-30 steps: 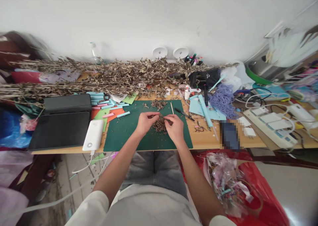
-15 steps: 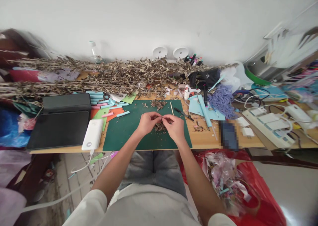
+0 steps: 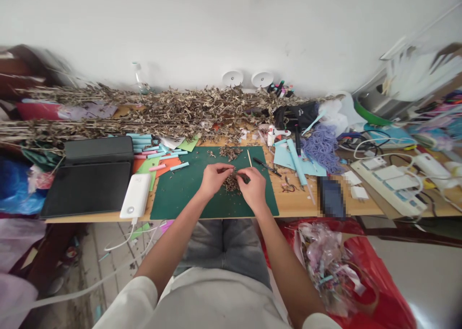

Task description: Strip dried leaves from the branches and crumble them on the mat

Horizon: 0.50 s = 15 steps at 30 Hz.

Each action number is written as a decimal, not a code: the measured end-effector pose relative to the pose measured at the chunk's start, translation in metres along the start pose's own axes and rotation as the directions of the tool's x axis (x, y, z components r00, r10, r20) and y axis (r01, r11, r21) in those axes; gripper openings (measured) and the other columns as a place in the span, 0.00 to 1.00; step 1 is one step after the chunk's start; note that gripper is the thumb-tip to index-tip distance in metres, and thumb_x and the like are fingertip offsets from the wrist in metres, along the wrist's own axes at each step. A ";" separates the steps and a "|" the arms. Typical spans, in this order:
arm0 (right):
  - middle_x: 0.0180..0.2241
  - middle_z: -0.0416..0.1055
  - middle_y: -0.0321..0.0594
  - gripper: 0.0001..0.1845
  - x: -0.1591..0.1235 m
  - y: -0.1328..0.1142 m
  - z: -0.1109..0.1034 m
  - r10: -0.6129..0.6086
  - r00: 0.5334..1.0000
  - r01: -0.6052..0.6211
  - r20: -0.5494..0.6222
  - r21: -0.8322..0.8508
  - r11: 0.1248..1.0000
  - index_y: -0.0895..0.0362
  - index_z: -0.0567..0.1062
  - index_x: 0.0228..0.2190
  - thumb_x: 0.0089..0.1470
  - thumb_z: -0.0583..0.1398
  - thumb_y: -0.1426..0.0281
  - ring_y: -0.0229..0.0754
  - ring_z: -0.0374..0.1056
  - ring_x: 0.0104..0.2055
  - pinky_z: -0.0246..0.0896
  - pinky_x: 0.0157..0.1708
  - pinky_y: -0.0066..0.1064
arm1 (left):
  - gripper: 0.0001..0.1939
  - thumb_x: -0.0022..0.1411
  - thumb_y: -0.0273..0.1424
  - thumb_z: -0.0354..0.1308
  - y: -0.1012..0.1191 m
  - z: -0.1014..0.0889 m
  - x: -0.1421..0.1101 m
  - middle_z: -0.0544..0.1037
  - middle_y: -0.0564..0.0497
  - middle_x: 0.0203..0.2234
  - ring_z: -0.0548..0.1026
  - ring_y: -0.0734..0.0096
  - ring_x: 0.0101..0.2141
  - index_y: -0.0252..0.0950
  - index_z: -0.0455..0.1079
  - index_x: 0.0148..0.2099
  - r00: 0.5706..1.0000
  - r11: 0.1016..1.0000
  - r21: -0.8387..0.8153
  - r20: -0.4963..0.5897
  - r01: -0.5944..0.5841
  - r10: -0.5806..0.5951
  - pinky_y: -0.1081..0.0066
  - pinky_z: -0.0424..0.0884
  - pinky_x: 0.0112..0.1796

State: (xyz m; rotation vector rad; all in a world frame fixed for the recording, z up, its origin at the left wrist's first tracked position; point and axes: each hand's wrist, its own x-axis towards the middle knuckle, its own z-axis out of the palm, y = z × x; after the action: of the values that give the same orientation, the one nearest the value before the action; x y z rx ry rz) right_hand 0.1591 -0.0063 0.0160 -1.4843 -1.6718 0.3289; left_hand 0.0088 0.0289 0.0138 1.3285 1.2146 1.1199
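We pinch a scrap (image 3: 234,170), too small to make out, between the closed fingertips of our left hand (image 3: 213,179) and right hand (image 3: 253,185), neither clearly nearer. Its long axis doesn't show. Just below lies a leaf heap (image 3: 232,185) on the mat (image 3: 180,194). Our fingertips, nearly meeting half a second ago, now stand slightly apart.

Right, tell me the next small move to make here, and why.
Probably crumble the dried scrap over the near leaf pile: the grip of the left hand and that of the right hand nearly meet, seemingly pinching it, beside that pile on the green mat, where small broken bits lie.
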 end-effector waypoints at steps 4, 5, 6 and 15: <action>0.40 0.77 0.43 0.14 0.003 -0.008 -0.003 -0.007 1.000 0.004 0.022 0.100 0.995 0.54 0.77 0.42 0.54 0.59 0.68 0.46 0.71 0.43 0.66 0.47 0.39 | 0.10 0.48 0.34 0.67 0.002 0.003 0.000 0.81 0.46 0.32 0.78 0.66 0.33 0.34 0.79 0.34 0.999 0.994 -0.106 0.008 0.035 -0.035 0.69 0.73 0.36; 0.40 0.77 0.42 0.14 0.003 -0.009 -0.003 0.019 0.999 -0.025 0.039 0.156 0.987 0.53 0.77 0.43 0.55 0.58 0.68 0.45 0.72 0.41 0.67 0.45 0.37 | 0.12 0.47 0.34 0.67 0.004 0.003 -0.001 0.81 0.46 0.31 0.78 0.66 0.32 0.34 0.79 0.34 0.998 0.989 -0.135 0.020 0.067 -0.065 0.69 0.73 0.36; 0.38 0.78 0.41 0.13 0.003 -0.010 -0.003 0.049 0.998 -0.058 0.048 0.202 0.978 0.53 0.78 0.42 0.56 0.58 0.67 0.43 0.73 0.37 0.69 0.42 0.36 | 0.13 0.46 0.34 0.68 0.005 0.003 -0.001 0.82 0.46 0.30 0.78 0.66 0.32 0.33 0.79 0.35 0.995 0.981 -0.167 0.038 0.101 -0.096 0.68 0.73 0.36; 0.29 0.78 0.39 0.08 0.005 -0.006 -0.003 0.129 0.982 -0.164 0.137 0.293 0.942 0.56 0.79 0.31 0.52 0.60 0.67 0.41 0.72 0.29 0.67 0.31 0.31 | 0.13 0.44 0.31 0.68 0.001 0.000 -0.001 0.80 0.49 0.26 0.76 0.72 0.27 0.32 0.77 0.34 0.979 0.967 -0.180 0.129 0.180 -0.158 0.72 0.71 0.32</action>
State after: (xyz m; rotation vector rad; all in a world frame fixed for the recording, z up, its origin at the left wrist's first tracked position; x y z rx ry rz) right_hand 0.1574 -0.0040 0.0235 -1.3801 -1.5208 0.7332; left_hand 0.0085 0.0280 0.0143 1.1062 1.0865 0.9979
